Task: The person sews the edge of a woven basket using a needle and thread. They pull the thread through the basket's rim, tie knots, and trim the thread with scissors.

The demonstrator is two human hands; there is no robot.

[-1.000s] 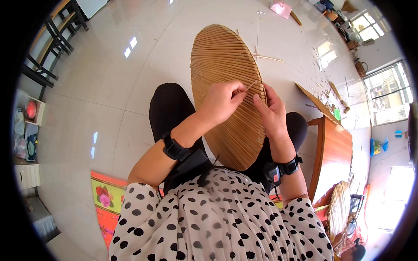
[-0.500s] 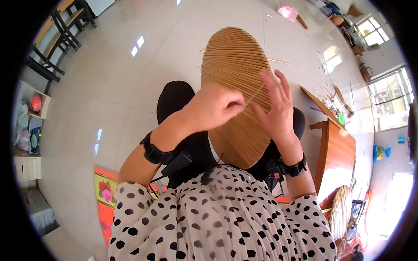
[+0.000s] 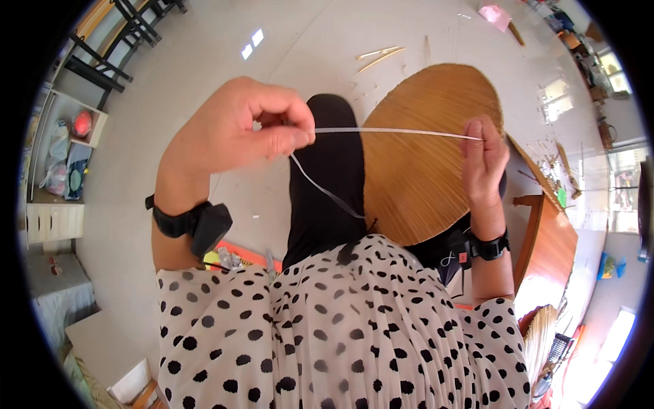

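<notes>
We sit over a pale, shiny floor [image 3: 313, 68]. Our spotted shirt [image 3: 340, 320] is thin, soft and crinkled. A big, flat tan disc [image 3: 429, 163] leans over our right leg, with its near edge by our shirt and its far edge out over the floor. It looks like an egg shape from here, and lots of thin, straight lines run over its face, like dry stalks. Its long way points from near our tummy up and away to the right. Our left leg [image 3: 317, 225], in black cloth, is just beside the disc's left edge.

We hold our left hand [image 3: 252, 129] up high, left of our left knee, with the wrist bent and the fingers curled in. Its thumb and pointing finger squeeze together on a thin pale strip [image 3: 395, 130]. Our right hand [image 3: 485, 160] stands up in front of the disc's right edge, and its fingertips and thumb pinch the strip's other part. We cannot tell if this hand touches the disc.

The strip is flat and smooth, and we pull it nearly straight from left to right between our hands. A loose bit curves down from our left hand toward the disc's left edge. We see small yellow sticks [image 3: 381, 60] on the floor past the disc's far edge.
</notes>
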